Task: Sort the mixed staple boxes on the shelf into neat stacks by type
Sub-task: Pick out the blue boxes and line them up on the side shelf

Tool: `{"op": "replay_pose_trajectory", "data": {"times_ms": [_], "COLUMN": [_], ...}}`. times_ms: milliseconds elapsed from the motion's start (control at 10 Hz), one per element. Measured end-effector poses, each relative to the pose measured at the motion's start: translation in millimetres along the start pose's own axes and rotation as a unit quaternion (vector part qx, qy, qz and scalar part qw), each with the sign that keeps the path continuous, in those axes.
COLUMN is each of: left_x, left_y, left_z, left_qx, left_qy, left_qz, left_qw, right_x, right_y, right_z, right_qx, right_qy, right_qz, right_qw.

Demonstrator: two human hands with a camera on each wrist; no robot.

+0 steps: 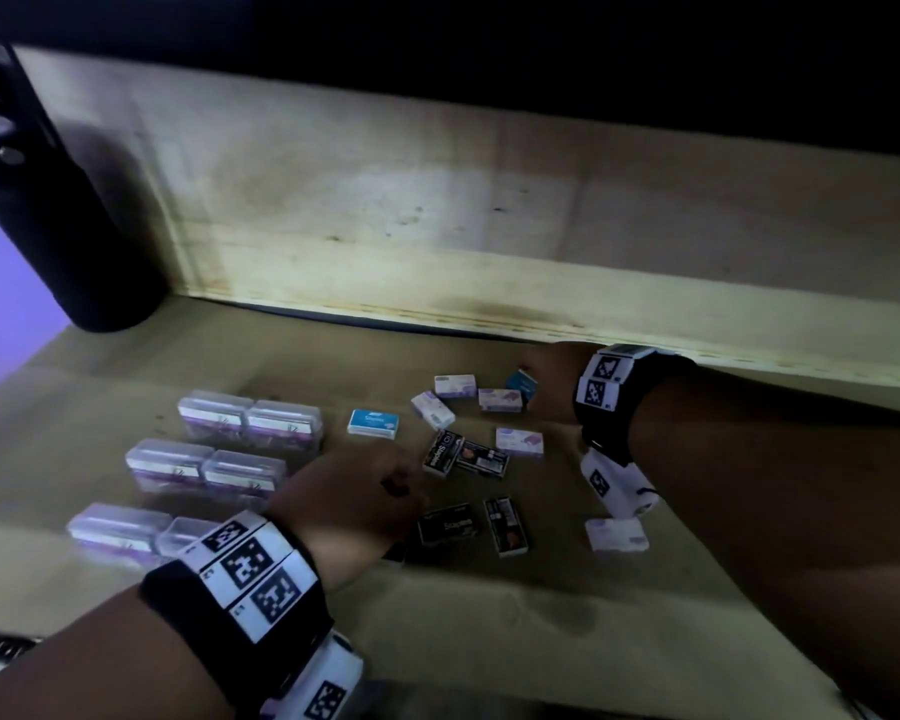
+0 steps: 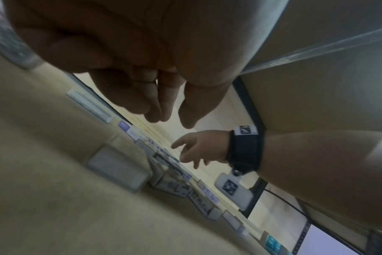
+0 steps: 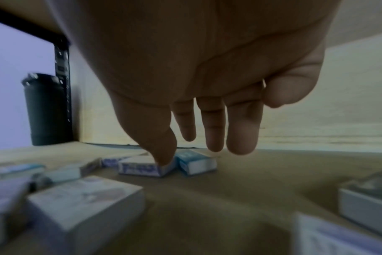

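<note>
Small staple boxes lie scattered on the cardboard-lined shelf (image 1: 489,615): white-and-purple ones (image 1: 519,441), black ones (image 1: 447,523) and a blue one (image 1: 373,424). A second blue box (image 1: 521,385) sits at the back, beside a white-and-purple box (image 3: 142,166). My right hand (image 1: 533,392) hovers over these two with fingers extended; in the right wrist view its thumb tip reaches the white-and-purple box, next to the blue box (image 3: 196,163). My left hand (image 1: 396,485) hangs loosely curled above the shelf left of the black boxes and holds nothing.
Clear plastic cases (image 1: 250,423) stand in paired rows on the left. A black cylinder (image 1: 74,226) stands in the back left corner by the dark shelf post. A wooden back wall (image 1: 489,226) closes the shelf behind the boxes.
</note>
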State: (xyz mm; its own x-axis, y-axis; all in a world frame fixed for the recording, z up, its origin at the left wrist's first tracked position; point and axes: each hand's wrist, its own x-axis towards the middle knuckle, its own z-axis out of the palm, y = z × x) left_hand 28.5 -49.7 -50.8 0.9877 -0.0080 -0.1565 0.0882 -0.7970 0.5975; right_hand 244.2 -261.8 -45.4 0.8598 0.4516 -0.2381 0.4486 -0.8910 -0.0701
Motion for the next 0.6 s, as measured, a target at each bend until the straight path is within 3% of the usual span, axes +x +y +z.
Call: {"op": "replay_pose_trajectory", "data": {"times_ms": [200, 400, 600], "left_x": [2.3, 3.0, 0.1], "left_y": [-4.4, -7.8, -8.0], "left_z": [1.9, -0.2, 2.6], "left_qx": [0.002, 0.004, 0.026], "left_qy": [0.024, -0.002, 0.027], "left_qz": [0.014, 0.019, 0.014], "left_qw": [1.0, 1.0, 0.999], "right_x": [18.1, 21.4, 15.5], "right_y": [0.1, 0.2, 6.8], "right_z": [2.2, 6.7, 0.9], "right_qx": [-0.021, -0.028, -0.056], "right_qy": [0.004, 0.002, 0.007], "right_qz": [0.005, 0.002, 0.004], "right_qw": [1.0, 1.0, 0.998]}}
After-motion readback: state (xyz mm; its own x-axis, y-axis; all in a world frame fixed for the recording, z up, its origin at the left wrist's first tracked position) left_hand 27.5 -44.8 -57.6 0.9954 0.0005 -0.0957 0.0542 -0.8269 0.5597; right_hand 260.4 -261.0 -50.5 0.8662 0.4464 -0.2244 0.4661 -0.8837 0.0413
